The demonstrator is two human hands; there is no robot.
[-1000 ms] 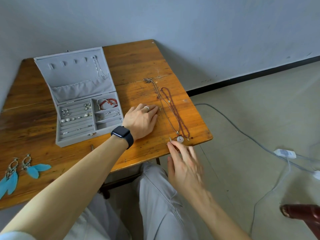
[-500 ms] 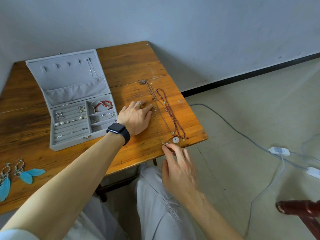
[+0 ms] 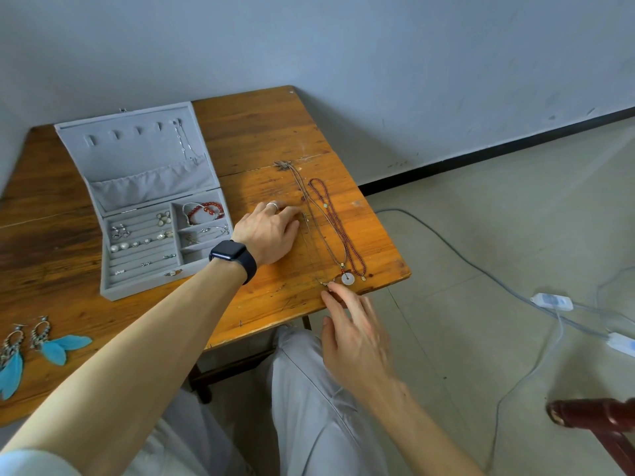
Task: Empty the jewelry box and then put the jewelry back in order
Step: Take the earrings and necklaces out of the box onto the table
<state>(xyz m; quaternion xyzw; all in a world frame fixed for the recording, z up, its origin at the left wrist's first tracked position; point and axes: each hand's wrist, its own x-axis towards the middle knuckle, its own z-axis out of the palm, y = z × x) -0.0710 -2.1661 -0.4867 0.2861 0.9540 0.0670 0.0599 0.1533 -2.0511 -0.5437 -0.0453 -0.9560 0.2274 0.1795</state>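
subject: thin chain (image 3: 312,250), laid lengthwise on the desk (image 3: 257,132) just left of the cord necklace with white disc (image 3: 347,278) and the red bead necklace (image 3: 340,231). all three lie side by side, well outside the jewelry box (image 3: 144,285).

change noted: very little over the last second. the view has shifted, but both hands have kept their stations at the two ends of the chain. the chain now reads as a near-straight line between them.

left grip (image 3: 268,235): open, palm down, fingers flat on the desk with the tips at the far end of the chain. it presses and does not clasp. a watch (image 3: 228,252) sits on that wrist.

right grip (image 3: 357,341): open, fingers extended past the near desk edge, the index tip touching the chain's near end just beside the white disc. the thumb stands apart, so no pinch is seen.

box status: lid up, one chain still on the lid hooks (image 3: 182,142). the red bracelet (image 3: 206,211), pearl studs (image 3: 118,247) and small earrings remain in the compartments. feather earrings (image 3: 51,341) lie on the desk at the near left.

assessment: the emptying stage is only partly done. this step appears to be laying out the third necklace. the next removal likely comes from the box.

risk: the chain's end lies close to the desk edge and could slide off.
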